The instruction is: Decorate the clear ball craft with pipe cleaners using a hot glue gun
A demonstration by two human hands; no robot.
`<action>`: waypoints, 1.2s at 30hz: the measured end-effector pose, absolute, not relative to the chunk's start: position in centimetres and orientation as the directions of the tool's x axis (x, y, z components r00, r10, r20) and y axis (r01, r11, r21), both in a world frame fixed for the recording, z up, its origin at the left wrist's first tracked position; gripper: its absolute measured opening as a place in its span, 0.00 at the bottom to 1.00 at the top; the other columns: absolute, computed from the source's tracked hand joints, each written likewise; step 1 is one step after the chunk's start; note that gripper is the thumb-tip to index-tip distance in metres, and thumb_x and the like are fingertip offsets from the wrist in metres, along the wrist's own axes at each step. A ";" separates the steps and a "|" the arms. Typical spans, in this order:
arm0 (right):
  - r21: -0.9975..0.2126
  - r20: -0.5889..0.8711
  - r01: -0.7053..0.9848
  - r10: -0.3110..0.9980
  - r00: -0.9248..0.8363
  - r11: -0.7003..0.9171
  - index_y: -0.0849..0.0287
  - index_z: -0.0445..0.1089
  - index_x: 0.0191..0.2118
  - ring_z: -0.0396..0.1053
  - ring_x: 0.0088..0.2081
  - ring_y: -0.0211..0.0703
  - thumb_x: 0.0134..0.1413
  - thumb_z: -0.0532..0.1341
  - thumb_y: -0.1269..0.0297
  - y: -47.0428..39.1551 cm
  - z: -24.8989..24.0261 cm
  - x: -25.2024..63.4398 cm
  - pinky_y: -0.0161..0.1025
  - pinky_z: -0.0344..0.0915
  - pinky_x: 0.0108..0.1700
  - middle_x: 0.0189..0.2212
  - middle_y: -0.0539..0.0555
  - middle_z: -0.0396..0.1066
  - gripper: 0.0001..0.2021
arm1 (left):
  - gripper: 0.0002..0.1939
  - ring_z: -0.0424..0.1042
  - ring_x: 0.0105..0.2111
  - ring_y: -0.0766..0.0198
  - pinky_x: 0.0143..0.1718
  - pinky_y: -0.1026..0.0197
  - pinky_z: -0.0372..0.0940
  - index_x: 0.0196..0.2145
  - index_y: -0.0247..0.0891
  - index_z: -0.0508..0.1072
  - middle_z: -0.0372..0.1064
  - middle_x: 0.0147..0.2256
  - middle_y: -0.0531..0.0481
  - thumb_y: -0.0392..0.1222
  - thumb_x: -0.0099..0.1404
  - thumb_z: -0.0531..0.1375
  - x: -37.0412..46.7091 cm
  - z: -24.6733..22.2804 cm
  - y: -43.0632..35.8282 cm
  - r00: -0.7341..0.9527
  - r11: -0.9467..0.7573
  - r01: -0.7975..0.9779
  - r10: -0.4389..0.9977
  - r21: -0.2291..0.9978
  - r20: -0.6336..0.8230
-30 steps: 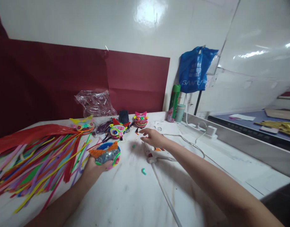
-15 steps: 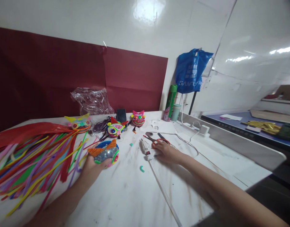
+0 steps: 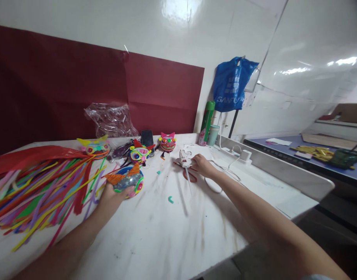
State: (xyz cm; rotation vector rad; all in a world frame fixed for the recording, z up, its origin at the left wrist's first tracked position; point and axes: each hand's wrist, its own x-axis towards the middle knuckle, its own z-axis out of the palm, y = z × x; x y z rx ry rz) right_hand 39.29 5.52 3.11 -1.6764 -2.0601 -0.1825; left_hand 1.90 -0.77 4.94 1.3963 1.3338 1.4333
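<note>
My left hand (image 3: 115, 195) is closed around a decorated animal head (image 3: 127, 181) with orange ears, a silvery top and a bright clay trim. Toward the middle of the table, my right hand (image 3: 202, 165) grips a white hot glue gun (image 3: 184, 159), its long glue stick (image 3: 188, 180) pointing back toward me. Orange-handled scissors (image 3: 190, 175) lie beneath the gun, partly covered by it. Beyond my left hand sit a blue-and-yellow head with red ears (image 3: 140, 154) and a pink-eared head (image 3: 168, 143). Small green clay bits (image 3: 170, 199) dot the tabletop.
Colourful strips (image 3: 41, 194) and a yellow-eared head (image 3: 93, 147) cover the left side. A phone (image 3: 147, 139) and a clear plastic bag (image 3: 111, 120) are at the back. Right of them stand a green spray can (image 3: 206, 123), a cup (image 3: 213, 135) and a plugged-in charger (image 3: 246, 155).
My right hand has taken hold of the glue gun and lifted it, with its stick, off the table over the scissors. My left hand still holds the decorated head.
</note>
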 end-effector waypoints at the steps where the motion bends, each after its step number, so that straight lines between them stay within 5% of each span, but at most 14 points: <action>1: -0.195 0.424 0.957 0.899 -0.114 0.214 0.67 0.69 0.44 0.67 0.45 0.50 0.54 0.62 0.72 6.2 3.2 39.4 0.46 0.66 0.49 0.44 0.63 0.68 0.11 | 0.26 0.75 0.42 0.49 0.46 0.51 0.70 0.40 0.35 0.72 0.77 0.38 0.45 0.39 0.40 0.70 1.9 4.9 -0.8 -0.158 -0.200 0.173 0.961 0.965 0.227; 6: -0.209 0.362 0.969 0.931 -0.046 0.129 0.61 0.65 0.53 0.69 0.46 0.47 0.62 0.59 0.60 7.8 2.1 39.0 0.49 0.69 0.46 0.50 0.57 0.67 0.16 | 0.24 0.72 0.47 0.51 0.52 0.52 0.65 0.42 0.37 0.71 0.75 0.43 0.44 0.41 0.45 0.68 1.6 4.7 -0.9 -0.177 -0.218 0.202 0.951 0.955 0.255; 13: -0.232 0.351 0.961 0.935 -0.060 0.149 0.67 0.69 0.48 0.66 0.50 0.53 0.58 0.61 0.68 6.2 3.4 37.7 0.48 0.64 0.50 0.49 0.66 0.68 0.13 | 0.25 0.71 0.48 0.52 0.52 0.54 0.65 0.45 0.39 0.69 0.74 0.45 0.45 0.42 0.48 0.67 1.0 3.6 0.2 -0.153 -0.248 0.186 0.949 0.951 0.277; 16: -0.228 0.345 0.925 0.914 -0.216 0.305 0.63 0.71 0.47 0.67 0.49 0.49 0.58 0.57 0.74 3.4 4.7 35.3 0.43 0.61 0.51 0.46 0.63 0.71 0.12 | 0.26 0.71 0.48 0.53 0.54 0.54 0.63 0.46 0.39 0.68 0.73 0.46 0.45 0.43 0.48 0.67 0.9 3.3 0.5 -0.151 -0.249 0.200 0.948 0.948 0.281; 20: -0.254 0.189 0.782 0.822 -0.537 0.569 0.55 0.74 0.41 0.71 0.31 0.38 0.50 0.64 0.67 -1.1 4.3 30.5 0.31 0.64 0.35 0.33 0.50 0.75 0.10 | 0.28 0.70 0.49 0.51 0.56 0.49 0.60 0.47 0.38 0.67 0.72 0.47 0.43 0.47 0.49 0.66 1.0 3.5 0.3 -0.158 -0.234 0.187 0.951 0.954 0.264; 22: -0.253 0.113 0.672 0.711 -0.694 0.697 0.56 0.75 0.36 0.70 0.30 0.38 0.49 0.63 0.70 -2.0 3.3 28.3 0.31 0.62 0.32 0.31 0.51 0.75 0.07 | 0.27 0.69 0.50 0.52 0.57 0.49 0.58 0.47 0.38 0.67 0.72 0.48 0.43 0.46 0.49 0.66 1.2 3.7 0.0 -0.154 -0.249 0.193 0.948 0.949 0.280; 28: -0.258 0.256 0.787 0.825 -0.503 0.560 0.63 0.74 0.34 0.71 0.37 0.44 0.53 0.57 0.76 3.7 2.5 25.9 0.36 0.64 0.41 0.35 0.59 0.74 0.08 | 0.27 0.70 0.49 0.52 0.55 0.51 0.61 0.47 0.39 0.68 0.73 0.47 0.44 0.46 0.48 0.67 1.2 3.8 -0.3 -0.129 -0.258 0.159 0.952 0.953 0.279; 36: -0.367 0.415 0.838 0.877 -0.240 0.403 0.63 0.73 0.45 0.74 0.42 0.44 0.57 0.51 0.78 6.4 4.4 26.8 0.39 0.67 0.45 0.43 0.60 0.75 0.16 | 0.27 0.70 0.50 0.53 0.55 0.50 0.61 0.46 0.37 0.69 0.75 0.43 0.44 0.48 0.49 0.67 0.1 3.0 1.0 -0.113 -0.257 0.099 0.957 0.961 0.267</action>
